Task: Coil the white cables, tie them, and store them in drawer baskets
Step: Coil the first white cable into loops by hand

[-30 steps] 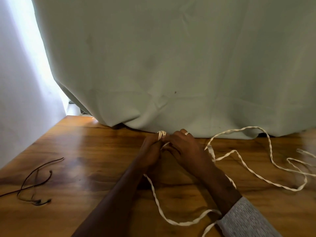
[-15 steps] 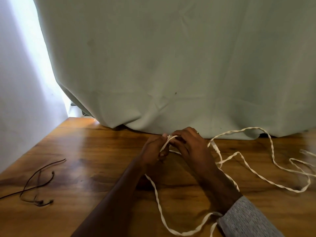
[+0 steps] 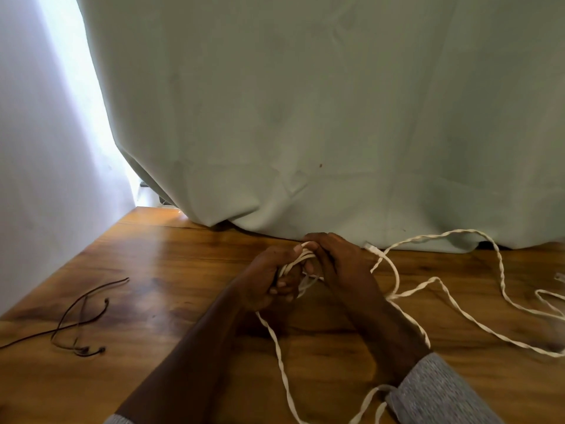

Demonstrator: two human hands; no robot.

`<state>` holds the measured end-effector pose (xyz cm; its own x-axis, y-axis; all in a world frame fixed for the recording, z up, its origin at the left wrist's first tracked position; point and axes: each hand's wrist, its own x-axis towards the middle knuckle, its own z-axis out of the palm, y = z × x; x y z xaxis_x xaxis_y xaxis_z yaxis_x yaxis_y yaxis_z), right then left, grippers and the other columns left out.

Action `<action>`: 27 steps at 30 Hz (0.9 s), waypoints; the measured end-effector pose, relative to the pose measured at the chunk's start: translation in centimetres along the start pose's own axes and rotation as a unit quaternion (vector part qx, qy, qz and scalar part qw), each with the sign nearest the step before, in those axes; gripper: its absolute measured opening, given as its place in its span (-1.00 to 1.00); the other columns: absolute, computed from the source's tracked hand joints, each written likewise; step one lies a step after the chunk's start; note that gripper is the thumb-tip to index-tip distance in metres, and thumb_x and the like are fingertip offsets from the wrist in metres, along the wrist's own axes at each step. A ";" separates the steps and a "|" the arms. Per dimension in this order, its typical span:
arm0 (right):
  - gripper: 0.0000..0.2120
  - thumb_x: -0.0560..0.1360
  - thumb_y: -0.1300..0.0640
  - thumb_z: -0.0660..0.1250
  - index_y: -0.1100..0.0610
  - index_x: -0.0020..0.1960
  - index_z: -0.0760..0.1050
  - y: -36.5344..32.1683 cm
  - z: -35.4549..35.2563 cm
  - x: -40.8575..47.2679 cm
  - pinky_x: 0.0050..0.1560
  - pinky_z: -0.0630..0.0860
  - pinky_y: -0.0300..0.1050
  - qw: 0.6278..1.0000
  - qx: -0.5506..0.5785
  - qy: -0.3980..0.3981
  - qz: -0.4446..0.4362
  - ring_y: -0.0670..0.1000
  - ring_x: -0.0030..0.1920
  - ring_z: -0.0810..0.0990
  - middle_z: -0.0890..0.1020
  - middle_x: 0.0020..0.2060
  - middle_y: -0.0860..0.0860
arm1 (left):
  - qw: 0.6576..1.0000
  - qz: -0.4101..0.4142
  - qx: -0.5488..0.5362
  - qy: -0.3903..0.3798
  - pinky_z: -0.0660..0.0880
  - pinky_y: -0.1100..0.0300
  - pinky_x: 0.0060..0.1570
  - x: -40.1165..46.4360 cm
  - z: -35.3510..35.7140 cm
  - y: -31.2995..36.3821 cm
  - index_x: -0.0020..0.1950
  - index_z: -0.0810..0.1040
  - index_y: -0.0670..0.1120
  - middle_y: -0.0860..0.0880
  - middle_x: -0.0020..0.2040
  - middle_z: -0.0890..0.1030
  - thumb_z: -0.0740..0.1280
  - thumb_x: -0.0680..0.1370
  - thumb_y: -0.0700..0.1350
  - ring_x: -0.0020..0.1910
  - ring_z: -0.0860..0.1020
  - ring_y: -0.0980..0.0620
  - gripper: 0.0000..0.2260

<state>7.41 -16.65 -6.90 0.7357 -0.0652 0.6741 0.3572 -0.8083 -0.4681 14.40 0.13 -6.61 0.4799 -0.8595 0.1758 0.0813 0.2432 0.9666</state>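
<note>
A long white twisted cable point(image 3: 464, 316) lies in loose loops over the right part of the wooden table point(image 3: 153, 270). My left hand point(image 3: 269, 280) grips a small bundle of its coils, fingers curled round the strands. My right hand point(image 3: 339, 261) meets it from the right and pinches the strands at the top of the bundle. One length drops from the left hand toward the near edge. The white plug end point(image 3: 371, 248) lies just right of my right hand. No drawer baskets are in view.
A thin dark cord point(image 3: 82, 319) with earbud-like ends lies at the table's left. A pale green curtain point(image 3: 305, 117) hangs along the far edge, its hem on the wood. A white wall bounds the left side.
The bundle between my hands has grown by a loop. Both hands have drawn slightly nearer, and the loose cable on the right has slid toward them.
</note>
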 end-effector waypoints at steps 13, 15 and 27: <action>-0.61 0.69 -0.12 0.08 0.05 0.04 0.62 -1.8 -0.6 0.0 -0.27 0.53 -0.06 0.953 0.262 -0.054 0.140 -0.07 -0.28 0.61 0.65 -0.28 -0.04 | 0.951 0.026 -0.298 -0.073 0.39 0.25 -0.54 0.0 -0.7 0.4 -0.15 0.60 -0.18 0.07 -0.60 0.34 0.41 0.53 0.06 -0.64 0.12 0.09 -0.71; -0.58 0.65 -0.17 0.10 0.09 0.01 0.60 -2.4 -0.3 0.1 -0.45 0.37 -0.15 0.928 0.322 -0.065 0.175 -0.04 -0.49 0.43 0.50 -0.45 0.03 | 0.942 0.039 -0.322 -0.089 0.42 0.25 -0.53 0.1 -0.9 0.4 -0.11 0.58 -0.20 0.04 -0.59 0.27 0.34 0.58 0.04 -0.64 0.15 0.09 -0.70; -0.70 0.54 -0.11 0.27 0.12 0.00 0.58 -3.2 0.2 0.4 -0.49 0.13 -0.24 0.763 0.548 -0.115 0.324 -0.10 -0.56 0.21 0.45 -0.38 0.04 | 0.946 0.046 -0.317 -0.045 0.45 0.23 -0.43 0.1 -1.9 -0.2 -0.19 0.54 -0.17 0.03 -0.60 0.32 0.38 0.56 0.05 -0.67 0.40 0.11 -0.70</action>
<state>6.70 -13.98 -5.30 0.9985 -0.0378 0.0396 0.0500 0.3325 -0.9418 16.11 0.85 -7.15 0.4366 -0.8492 0.2970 0.5645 0.5157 0.6445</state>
